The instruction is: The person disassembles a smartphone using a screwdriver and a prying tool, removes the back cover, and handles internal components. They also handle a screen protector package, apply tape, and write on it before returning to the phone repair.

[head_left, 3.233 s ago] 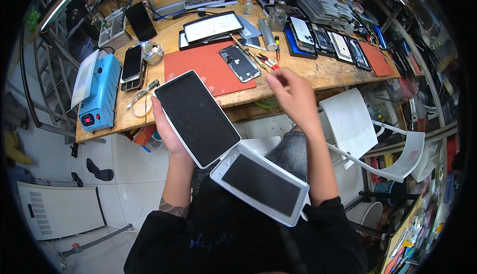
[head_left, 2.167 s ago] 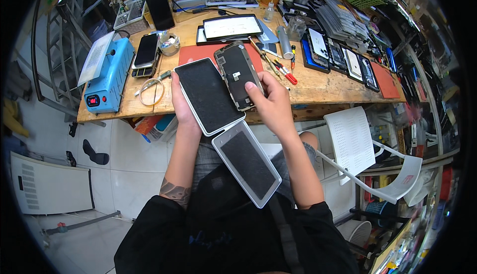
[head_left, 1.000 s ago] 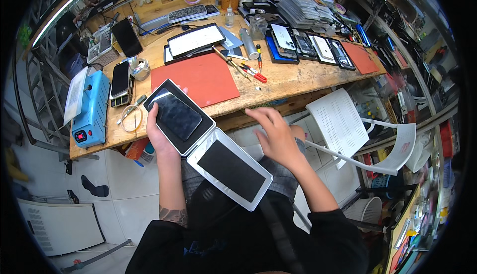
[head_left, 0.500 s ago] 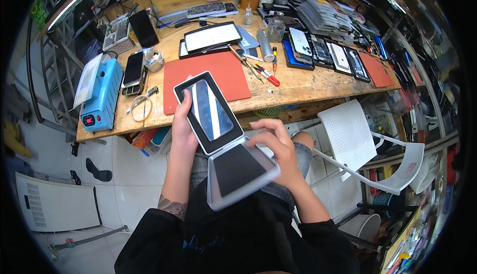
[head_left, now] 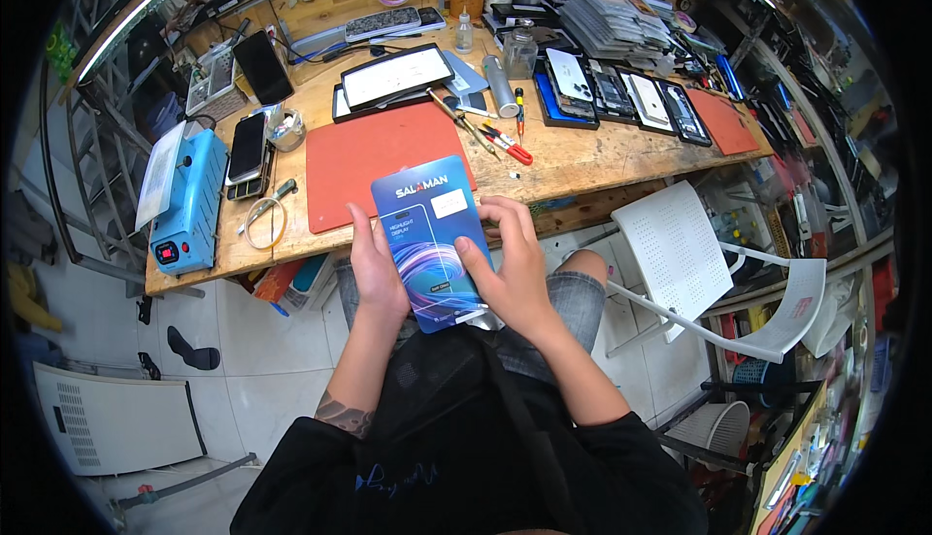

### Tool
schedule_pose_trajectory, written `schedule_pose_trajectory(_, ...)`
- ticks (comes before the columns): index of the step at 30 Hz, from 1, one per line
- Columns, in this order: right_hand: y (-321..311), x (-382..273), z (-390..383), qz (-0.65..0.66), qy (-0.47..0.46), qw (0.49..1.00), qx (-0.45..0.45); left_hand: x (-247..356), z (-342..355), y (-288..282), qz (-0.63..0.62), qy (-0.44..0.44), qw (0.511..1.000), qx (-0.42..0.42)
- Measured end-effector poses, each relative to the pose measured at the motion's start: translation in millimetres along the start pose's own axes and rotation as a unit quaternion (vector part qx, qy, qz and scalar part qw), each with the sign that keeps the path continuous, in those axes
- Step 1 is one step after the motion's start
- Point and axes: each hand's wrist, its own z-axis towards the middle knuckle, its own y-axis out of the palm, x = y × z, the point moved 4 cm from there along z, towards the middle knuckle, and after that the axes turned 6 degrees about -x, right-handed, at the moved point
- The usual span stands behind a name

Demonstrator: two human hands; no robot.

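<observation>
A flat blue box (head_left: 419, 261) with a purple swirl print and a white label is held upright between my two hands, in front of the orange mat (head_left: 345, 166). My right hand (head_left: 510, 268) grips its right side, thumb across the front and fingers bent at the edge. My left hand (head_left: 379, 273) cradles the left side, its thumb raised beside the box and its other fingers hidden behind it. Whatever the box contains is hidden.
The wooden bench (head_left: 544, 156) carries a blue machine (head_left: 194, 213), phones (head_left: 250, 147), tools (head_left: 505, 147), a jar (head_left: 520, 59) and trays of phone parts (head_left: 612, 98). A white chair (head_left: 670, 263) stands right; a metal frame lines the left.
A phone part left the mat in my right hand and then lay in the open case. The lid has since swung shut, showing the blue printed face; my right hand now grips it.
</observation>
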Motion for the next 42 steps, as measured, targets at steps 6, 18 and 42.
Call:
schedule_pose_trajectory(6, 9, 9, -9, 0.104, 0.144, 0.983, -0.05, -5, -2, 4, 0.125, 0.004, 0.992, -0.031)
schedule_pose_trajectory(18, 0, 26, -35, 0.192, 0.277, 0.931, -0.14, -5, -2, 7, 0.186, -0.021, 0.982, -0.039)
schedule_pose_trajectory(42, -18, 6, -28, 0.212, 0.191, 0.953, -0.105, 59, 27, -6, 0.321, 0.06, 0.942, 0.073)
